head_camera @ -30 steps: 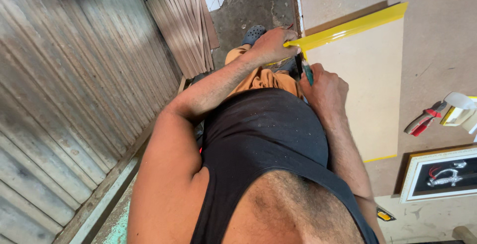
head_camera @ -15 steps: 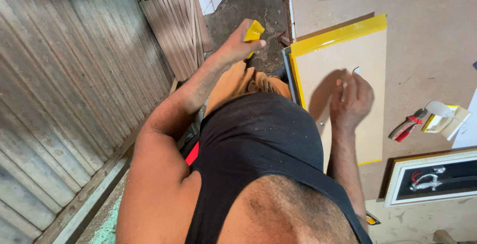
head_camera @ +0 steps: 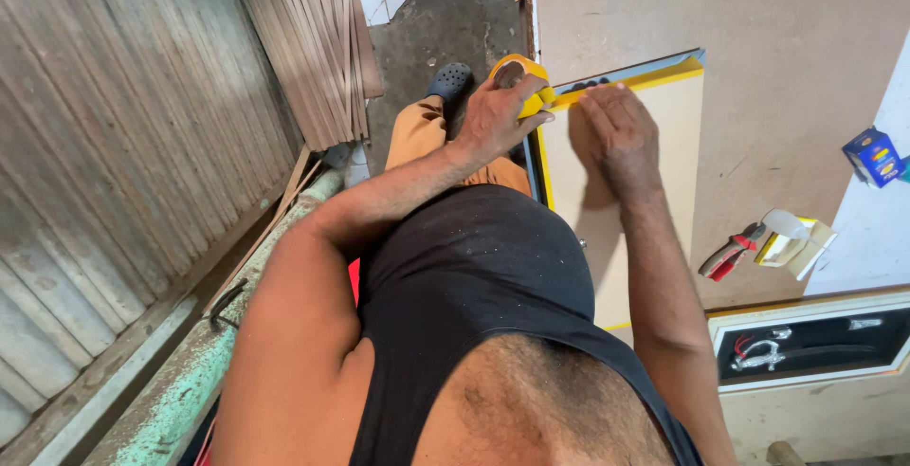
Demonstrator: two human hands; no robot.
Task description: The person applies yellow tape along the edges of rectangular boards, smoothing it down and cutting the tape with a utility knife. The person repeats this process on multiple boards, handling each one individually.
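Observation:
My left hand grips a roll of yellow tape at the near-left corner of a pale rectangular board lying on the workbench. A strip of yellow tape runs along the board's far edge, and another runs down its left edge. My right hand lies flat on the board with its fingers pressing the tape strip at the far edge, just beside the roll. My black vest and arms fill the lower part of the view.
Red-handled pliers and a small yellow and white packet lie on the brown workbench to the right. A blue box sits further right. A framed black panel lies nearer. Wooden strips lean at the left, by a corrugated wall.
My left hand has brought the tape roll from out at the left up to the board's corner. My right hand moved from the board's middle to its far taped edge.

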